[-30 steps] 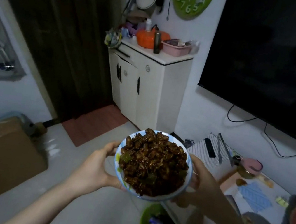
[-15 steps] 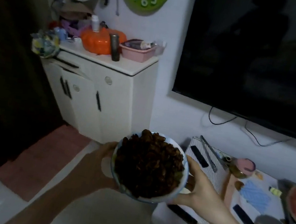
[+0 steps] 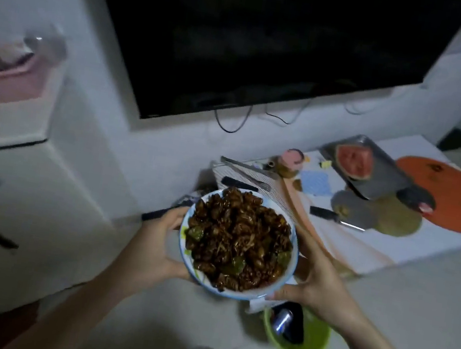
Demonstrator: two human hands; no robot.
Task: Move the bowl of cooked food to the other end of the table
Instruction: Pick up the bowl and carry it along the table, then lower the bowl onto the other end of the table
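— Where is the bowl, and what room lies around it?

— It is held in the air, off the table, above the pale floor and partly over the table's near left corner. The table runs away to the right along the wall under the dark television. Its near front edge is bare; farther along lie a knife, a metal tray with a watermelon piece, and an orange round mat at the far end. A white cabinet stands close on the left, and a green bin sits on the floor just below the bowl.

— How is it gripped?

— The left hand clasps the left rim and underside, fingers curled round it. The right hand clasps the right side, thumb near the lower rim. The bowl sits level between the two palms, heaped with dark cooked food and green pepper bits.

— Any gap beside the hands?

— The floor to the right of the right forearm is open; the cabinet is near the left arm but apart from it.
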